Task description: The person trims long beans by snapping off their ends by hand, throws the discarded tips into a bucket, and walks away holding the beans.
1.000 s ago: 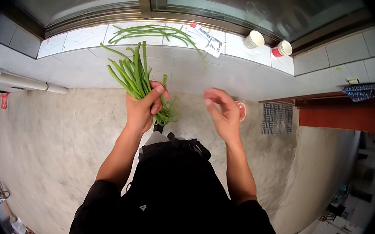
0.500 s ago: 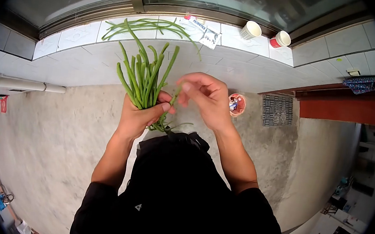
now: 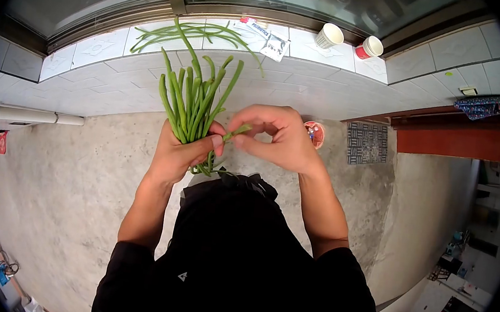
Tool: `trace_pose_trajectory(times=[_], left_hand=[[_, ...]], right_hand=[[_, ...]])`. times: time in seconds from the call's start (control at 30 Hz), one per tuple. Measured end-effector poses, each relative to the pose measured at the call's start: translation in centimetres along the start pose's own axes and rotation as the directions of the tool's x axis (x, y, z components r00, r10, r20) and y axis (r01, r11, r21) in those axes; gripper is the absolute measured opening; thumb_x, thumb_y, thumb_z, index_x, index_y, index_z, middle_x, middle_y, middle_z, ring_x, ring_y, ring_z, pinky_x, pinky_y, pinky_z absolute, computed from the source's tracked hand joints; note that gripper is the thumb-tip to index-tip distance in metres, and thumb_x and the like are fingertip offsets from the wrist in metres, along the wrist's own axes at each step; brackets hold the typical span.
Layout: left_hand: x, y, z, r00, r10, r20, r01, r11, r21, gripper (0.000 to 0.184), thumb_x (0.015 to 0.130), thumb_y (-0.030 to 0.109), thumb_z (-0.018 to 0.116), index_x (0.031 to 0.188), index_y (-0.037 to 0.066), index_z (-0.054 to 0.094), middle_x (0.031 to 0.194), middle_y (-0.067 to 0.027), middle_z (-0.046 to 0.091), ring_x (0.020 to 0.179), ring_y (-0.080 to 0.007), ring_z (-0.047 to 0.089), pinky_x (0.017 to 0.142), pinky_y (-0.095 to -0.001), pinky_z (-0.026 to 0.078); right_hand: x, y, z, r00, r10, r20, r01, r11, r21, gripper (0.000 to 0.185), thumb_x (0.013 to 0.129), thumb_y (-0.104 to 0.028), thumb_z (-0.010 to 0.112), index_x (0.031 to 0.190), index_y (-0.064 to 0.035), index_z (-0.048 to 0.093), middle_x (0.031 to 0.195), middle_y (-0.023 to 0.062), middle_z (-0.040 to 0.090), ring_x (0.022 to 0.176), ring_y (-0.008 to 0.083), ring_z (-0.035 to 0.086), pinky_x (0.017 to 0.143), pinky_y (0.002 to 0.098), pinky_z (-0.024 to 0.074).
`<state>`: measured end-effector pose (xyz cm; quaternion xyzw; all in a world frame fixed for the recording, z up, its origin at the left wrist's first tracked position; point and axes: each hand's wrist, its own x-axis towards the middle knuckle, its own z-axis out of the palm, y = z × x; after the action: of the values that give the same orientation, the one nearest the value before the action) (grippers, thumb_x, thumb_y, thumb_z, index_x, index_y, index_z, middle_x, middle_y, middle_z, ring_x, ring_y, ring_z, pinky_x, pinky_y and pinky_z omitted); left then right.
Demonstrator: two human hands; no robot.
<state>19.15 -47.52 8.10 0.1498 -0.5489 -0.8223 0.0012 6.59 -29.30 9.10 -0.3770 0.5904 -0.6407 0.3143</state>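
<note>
My left hand (image 3: 180,152) is closed around a bundle of long green beans (image 3: 191,104), which stand upright and fan out above the fist. Below the fist, thinner curled ends of the bundle poke out. From between its thumb and fingers a short twisted bean end (image 3: 239,130) sticks out to the right. My right hand (image 3: 279,138) pinches at this end with thumb and forefinger, close to the left thumb. The exact contact of the fingertips is partly hidden.
On the white tiled ledge (image 3: 103,49) lie several loose long beans (image 3: 193,29), a probiotics sachet (image 3: 273,47) and two paper cups (image 3: 329,36), (image 3: 370,47). A pink bin (image 3: 318,134) stands on the floor behind my right hand, near a patterned mat (image 3: 367,145).
My right hand has come down slightly, its fingers closing nearer the left thumb. The bean end now points to the right instead of upward. The left hand keeps its hold.
</note>
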Motion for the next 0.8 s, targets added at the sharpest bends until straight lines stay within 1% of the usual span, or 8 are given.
trace_pose_trajectory(times=[0.13, 0.2, 0.3, 0.37, 0.43, 0.63, 0.7, 0.8], left_hand=[[-0.2, 0.1, 0.1, 1.000, -0.020, 0.021, 0.021, 0.999, -0.033, 0.013, 0.086, -0.003, 0.065, 0.099, -0.005, 0.068, 0.071, -0.0082, 0.065, 0.047, -0.0044, 0.042, 0.043, -0.0207, 0.029], [-0.3, 0.3, 0.1, 1.000, -0.021, 0.021, 0.022, 0.999, -0.031, 0.013, 0.086, -0.003, 0.065, 0.099, -0.005, 0.068, 0.071, -0.0082, 0.065, 0.047, -0.0043, 0.042, 0.043, -0.0206, 0.029], [-0.5, 0.6, 0.5, 1.000, -0.009, 0.003, 0.009, 1.000, 0.028, 0.013, 0.086, -0.005, 0.064, 0.098, -0.005, 0.068, 0.072, -0.0075, 0.066, 0.052, -0.0060, 0.049, 0.046, -0.0208, 0.035], [-0.7, 0.7, 0.8, 0.998, 0.063, -0.024, -0.060, 0.991, 0.120, 0.013, 0.085, -0.008, 0.064, 0.097, -0.006, 0.069, 0.073, -0.0064, 0.066, 0.060, -0.0083, 0.057, 0.053, -0.0218, 0.041], [-0.8, 0.8, 0.8, 0.997, 0.077, -0.025, -0.073, 0.987, 0.143, 0.013, 0.086, -0.008, 0.064, 0.098, -0.006, 0.069, 0.074, -0.0062, 0.067, 0.064, -0.0092, 0.059, 0.055, -0.0225, 0.043], [-0.9, 0.1, 0.8, 0.989, 0.144, -0.032, -0.135, 0.972, 0.193, 0.012, 0.086, -0.008, 0.065, 0.098, -0.006, 0.069, 0.075, -0.0058, 0.067, 0.066, -0.0093, 0.060, 0.057, -0.0226, 0.044], [-0.9, 0.3, 0.8, 0.988, 0.152, -0.026, -0.145, 0.970, 0.194, 0.012, 0.086, -0.008, 0.064, 0.097, -0.006, 0.069, 0.075, -0.0057, 0.067, 0.066, -0.0092, 0.059, 0.057, -0.0225, 0.044], [-0.7, 0.9, 0.6, 0.997, 0.080, 0.002, -0.079, 0.980, 0.181, 0.013, 0.085, -0.007, 0.066, 0.097, -0.005, 0.070, 0.074, -0.0054, 0.067, 0.062, -0.0072, 0.056, 0.054, -0.0216, 0.041]], right_hand=[[-0.4, -0.2, 0.5, 0.999, 0.043, -0.009, -0.042, 0.998, 0.041, 0.018, 0.084, 0.008, 0.068, 0.101, 0.0009, 0.069, 0.094, 0.0025, 0.068, 0.081, 0.0073, 0.061, 0.071, 0.0227, 0.0499], [-0.6, 0.3, 1.2, 0.994, 0.101, -0.051, -0.088, 0.973, 0.213, 0.019, 0.085, 0.011, 0.064, 0.102, 0.0028, 0.065, 0.090, 0.0038, 0.066, 0.077, 0.0090, 0.061, 0.068, 0.0240, 0.0494], [-0.8, 1.0, 2.0, 0.988, 0.123, -0.097, -0.088, 0.947, 0.308, 0.020, 0.084, 0.014, 0.058, 0.101, 0.0037, 0.062, 0.087, 0.0047, 0.064, 0.072, 0.0100, 0.061, 0.063, 0.0246, 0.0475], [-0.9, 0.9, 2.5, 0.984, 0.131, -0.122, -0.086, 0.945, 0.317, 0.020, 0.084, 0.014, 0.057, 0.100, 0.0034, 0.062, 0.084, 0.0048, 0.063, 0.070, 0.0097, 0.060, 0.062, 0.0245, 0.0461], [-0.9, 0.8, 2.9, 0.979, 0.140, -0.148, -0.085, 0.942, 0.326, 0.020, 0.084, 0.014, 0.055, 0.099, 0.0030, 0.061, 0.082, 0.0048, 0.062, 0.068, 0.0094, 0.059, 0.061, 0.0243, 0.0448], [-1.1, 1.2, 3.5, 0.959, 0.188, -0.211, -0.106, 0.931, 0.350, 0.013, 0.086, 0.009, 0.055, 0.096, 0.0025, 0.061, 0.075, 0.0051, 0.061, 0.063, 0.0100, 0.056, 0.058, 0.0246, 0.0425], [-1.1, 1.4, 3.6, 0.952, 0.224, -0.208, -0.112, 0.889, 0.443, 0.008, 0.089, 0.005, 0.055, 0.094, 0.0021, 0.061, 0.077, 0.0056, 0.062, 0.062, 0.0110, 0.056, 0.057, 0.0257, 0.0421], [-1.1, 1.6, 3.6, 0.936, 0.285, -0.206, -0.134, 0.831, 0.541, 0.006, 0.093, 0.000, 0.056, 0.094, 0.0020, 0.062, 0.082, 0.0062, 0.063, 0.062, 0.0125, 0.056, 0.057, 0.0267, 0.0420]])
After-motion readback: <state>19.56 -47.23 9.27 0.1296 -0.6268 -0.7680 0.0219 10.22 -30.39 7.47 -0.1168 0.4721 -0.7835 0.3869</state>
